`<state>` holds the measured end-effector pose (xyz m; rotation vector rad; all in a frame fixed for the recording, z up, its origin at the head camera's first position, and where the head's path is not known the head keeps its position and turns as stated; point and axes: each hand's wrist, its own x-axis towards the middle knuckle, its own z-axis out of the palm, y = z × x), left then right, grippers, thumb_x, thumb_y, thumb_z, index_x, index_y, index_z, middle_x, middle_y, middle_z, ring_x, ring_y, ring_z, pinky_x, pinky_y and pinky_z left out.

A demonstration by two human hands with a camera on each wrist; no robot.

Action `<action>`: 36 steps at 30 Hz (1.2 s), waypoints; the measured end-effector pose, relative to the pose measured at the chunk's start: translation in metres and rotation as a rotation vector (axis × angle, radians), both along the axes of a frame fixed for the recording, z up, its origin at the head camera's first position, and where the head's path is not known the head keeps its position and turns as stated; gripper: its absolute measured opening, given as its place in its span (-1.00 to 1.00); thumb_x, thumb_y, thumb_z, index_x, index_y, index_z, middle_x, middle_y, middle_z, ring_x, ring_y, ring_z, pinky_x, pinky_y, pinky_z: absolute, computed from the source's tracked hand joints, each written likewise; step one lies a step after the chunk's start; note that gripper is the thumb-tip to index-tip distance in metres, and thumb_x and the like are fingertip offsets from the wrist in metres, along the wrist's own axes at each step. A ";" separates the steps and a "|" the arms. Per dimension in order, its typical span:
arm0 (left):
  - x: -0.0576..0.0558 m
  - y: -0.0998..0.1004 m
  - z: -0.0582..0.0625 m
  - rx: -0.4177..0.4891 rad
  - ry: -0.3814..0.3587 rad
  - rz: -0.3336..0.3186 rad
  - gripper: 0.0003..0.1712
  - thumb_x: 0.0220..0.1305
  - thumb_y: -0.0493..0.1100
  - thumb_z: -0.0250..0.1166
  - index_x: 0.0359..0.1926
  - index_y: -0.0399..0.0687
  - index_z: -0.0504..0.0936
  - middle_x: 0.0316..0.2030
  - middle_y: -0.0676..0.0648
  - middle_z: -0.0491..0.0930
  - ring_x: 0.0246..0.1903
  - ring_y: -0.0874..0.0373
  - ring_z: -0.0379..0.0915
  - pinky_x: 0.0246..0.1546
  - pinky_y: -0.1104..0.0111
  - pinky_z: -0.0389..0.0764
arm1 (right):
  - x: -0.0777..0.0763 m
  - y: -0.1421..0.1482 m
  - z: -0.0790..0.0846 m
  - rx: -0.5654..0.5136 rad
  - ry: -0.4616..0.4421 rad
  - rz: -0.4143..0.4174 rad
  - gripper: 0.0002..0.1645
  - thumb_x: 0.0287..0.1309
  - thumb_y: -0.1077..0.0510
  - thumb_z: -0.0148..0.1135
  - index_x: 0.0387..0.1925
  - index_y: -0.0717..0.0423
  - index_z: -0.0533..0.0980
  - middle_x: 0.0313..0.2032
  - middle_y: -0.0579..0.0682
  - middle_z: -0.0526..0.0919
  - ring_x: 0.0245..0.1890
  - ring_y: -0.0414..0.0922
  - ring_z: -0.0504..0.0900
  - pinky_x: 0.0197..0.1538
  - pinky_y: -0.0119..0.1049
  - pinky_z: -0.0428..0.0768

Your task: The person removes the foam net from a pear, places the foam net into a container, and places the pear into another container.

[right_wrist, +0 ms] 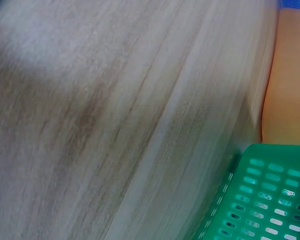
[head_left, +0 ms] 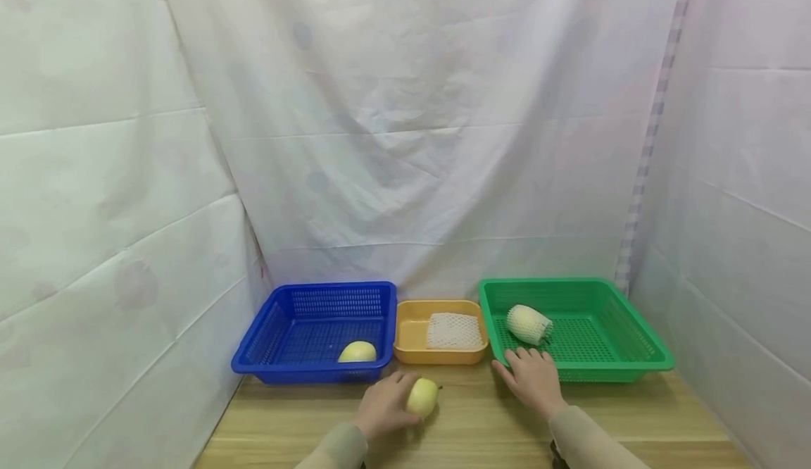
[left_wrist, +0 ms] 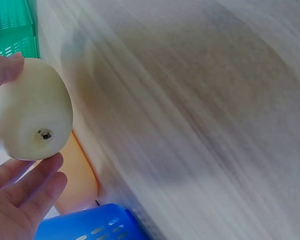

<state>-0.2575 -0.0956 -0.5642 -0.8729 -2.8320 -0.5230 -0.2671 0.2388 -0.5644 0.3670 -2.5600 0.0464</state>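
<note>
My left hand (head_left: 388,404) holds a pale yellow pear (head_left: 422,398) above the front of the table, its stem pointing right. In the left wrist view, the thumb lies on one side of the pear (left_wrist: 32,110) and the fingers (left_wrist: 45,185) on the other, with the dark blossom end showing. At the near left corner of the green basket (head_left: 633,368), my right hand (head_left: 532,381) rests with loose fingers over the rim. Inside that basket lies a fruit in a white foam net (head_left: 527,324). The right hand is out of sight in the right wrist view.
On the left stands a blue basket (head_left: 304,370) with another pale yellow fruit (head_left: 357,351) near its front wall. Between the baskets, an orange-yellow tray (head_left: 412,346) holds flattened white foam netting (head_left: 453,331). White cloth (head_left: 405,138) hangs behind and at both sides of the wooden table (head_left: 469,434).
</note>
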 end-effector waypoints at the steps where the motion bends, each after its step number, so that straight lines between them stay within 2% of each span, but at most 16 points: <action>1: -0.001 0.000 0.001 0.001 0.003 0.002 -0.15 -0.17 0.25 0.50 0.20 0.13 0.49 -0.04 0.06 0.56 -0.18 0.18 0.52 -0.26 0.25 0.56 | 0.000 0.000 0.000 -0.001 0.005 0.004 -0.62 0.16 -0.23 0.27 -0.34 -0.02 0.57 -0.54 -0.12 0.49 -0.59 -0.11 0.38 -0.52 -0.25 0.26; 8: 0.000 0.001 0.009 0.006 0.001 0.009 -0.16 -0.16 0.26 0.49 0.20 0.20 0.48 -0.06 0.06 0.57 -0.20 0.21 0.51 -0.26 0.27 0.56 | -0.003 0.000 0.000 -0.007 0.033 0.027 -0.64 0.15 -0.21 0.30 -0.39 -0.02 0.54 -0.57 -0.12 0.46 -0.62 -0.12 0.33 -0.53 -0.26 0.22; 15: -0.001 0.000 0.017 0.015 0.026 -0.004 -0.13 -0.16 0.25 0.49 0.22 0.11 0.47 -0.04 0.04 0.56 -0.17 0.19 0.52 -0.20 0.26 0.57 | -0.007 0.000 -0.002 -0.018 0.026 0.041 -0.63 0.15 -0.21 0.29 -0.46 -0.04 0.48 -0.59 -0.14 0.40 -0.64 -0.15 0.27 -0.54 -0.27 0.18; 19: -0.002 0.002 0.019 0.016 0.028 -0.009 -0.10 -0.12 0.24 0.49 0.26 0.07 0.45 0.00 0.01 0.56 -0.13 0.17 0.52 -0.15 0.25 0.56 | -0.009 0.002 -0.005 -0.008 0.028 0.033 -0.62 0.15 -0.23 0.28 -0.45 -0.04 0.49 -0.58 -0.14 0.42 -0.63 -0.14 0.31 -0.54 -0.27 0.20; 24: -0.001 0.006 0.026 0.029 0.021 -0.021 -0.07 -0.11 0.19 0.50 0.30 0.04 0.41 0.01 -0.05 0.57 -0.15 0.13 0.54 -0.19 0.25 0.57 | -0.008 0.007 -0.006 0.000 0.033 0.017 -0.61 0.13 -0.23 0.29 -0.46 -0.03 0.50 -0.58 -0.13 0.44 -0.63 -0.13 0.34 -0.55 -0.27 0.21; 36: -0.002 0.007 0.039 0.004 0.015 -0.022 -0.04 -0.09 0.21 0.50 0.35 0.12 0.35 -0.03 -0.01 0.57 -0.18 0.19 0.53 -0.21 0.30 0.56 | -0.008 0.007 -0.007 -0.011 0.010 0.016 -0.61 0.15 -0.24 0.26 -0.47 -0.04 0.49 -0.57 -0.13 0.44 -0.63 -0.14 0.33 -0.57 -0.27 0.19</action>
